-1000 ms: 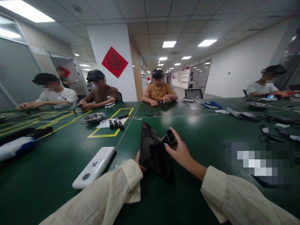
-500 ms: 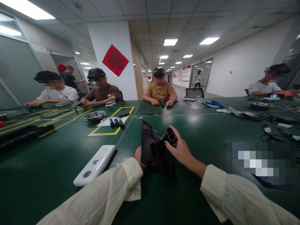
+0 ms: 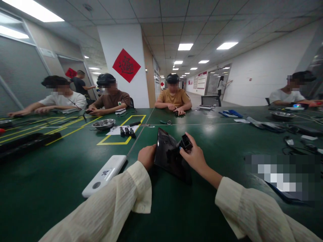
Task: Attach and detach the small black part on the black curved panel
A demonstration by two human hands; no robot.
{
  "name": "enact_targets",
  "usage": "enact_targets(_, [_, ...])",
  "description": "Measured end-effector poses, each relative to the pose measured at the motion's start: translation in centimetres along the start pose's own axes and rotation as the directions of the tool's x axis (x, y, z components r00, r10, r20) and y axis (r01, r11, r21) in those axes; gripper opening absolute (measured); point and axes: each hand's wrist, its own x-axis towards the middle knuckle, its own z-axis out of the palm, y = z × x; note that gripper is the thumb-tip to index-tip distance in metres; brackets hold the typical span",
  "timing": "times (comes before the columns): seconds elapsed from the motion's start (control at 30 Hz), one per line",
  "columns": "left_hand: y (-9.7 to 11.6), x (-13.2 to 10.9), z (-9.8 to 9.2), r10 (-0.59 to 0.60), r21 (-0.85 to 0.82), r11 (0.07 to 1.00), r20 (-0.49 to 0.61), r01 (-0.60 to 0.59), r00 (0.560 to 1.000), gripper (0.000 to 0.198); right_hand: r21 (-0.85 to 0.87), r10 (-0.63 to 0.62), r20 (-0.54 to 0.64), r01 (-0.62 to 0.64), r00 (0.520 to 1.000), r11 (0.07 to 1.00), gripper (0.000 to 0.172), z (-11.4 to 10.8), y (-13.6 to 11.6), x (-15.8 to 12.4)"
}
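Observation:
A black glossy panel (image 3: pixel 164 151) stands tilted over the green table in front of me. My left hand (image 3: pixel 146 157) is closed at its left edge, with the fingertips hidden behind it. In my right hand (image 3: pixel 196 158), pinched between thumb and fingers, is a small black plastic connector-like part (image 3: pixel 186 142) with square openings. That part is close to the panel's right side; whether the two touch, I cannot tell. A white power bank (image 3: pixel 106 174) marked 26 lies left of my left forearm.
Several black parts (image 3: pixel 127 132) lie on white paper inside a yellow taped outline, beside a metal bowl (image 3: pixel 104 124). Pliers (image 3: pixel 165 122) lie farther ahead. Cables (image 3: pixel 300 143) and a blurred-out object (image 3: pixel 282 178) are at right. Several people sit around the table (image 3: pixel 214 134).
My left hand has come up from behind the lower part of the panel to its left edge. The panel has turned slightly. My right hand keeps its pinch on the black part.

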Motion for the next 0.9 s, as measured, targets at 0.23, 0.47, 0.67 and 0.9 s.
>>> enact_targets(0.23, [-1.2, 2.9, -1.4, -0.487, -0.824, 0.545, -0.462, -0.155, 0.741, 0.014, -0.32, -0.118, 0.066, 0.133, 0.991, 0.938, 0.061, -0.1, -0.2, 1.0])
enact_targets(0.47, [-1.9, 2.7, 0.2, -0.575, -0.861, 0.507, -0.37, -0.038, 0.729, 0.01, -0.554, -0.147, 0.291, 0.292, 0.945, 0.78, 0.057, 1.5, -1.2, 0.4])
enact_targets(0.67, [-1.4, 1.5, 2.5, -0.48, -0.802, 0.597, -0.387, -0.03, 0.788, 0.014, -0.478, -0.395, 0.103, 0.394, 0.913, 0.785, 0.063, 1.1, -1.7, -1.4])
enact_targets(0.9, [-0.8, 0.8, 3.5, -0.252, -0.666, 0.729, -0.472, -0.154, 0.845, 0.012, -0.356, -0.536, 0.304, 0.616, 0.788, 0.703, 0.059, 1.1, -3.1, -3.9])
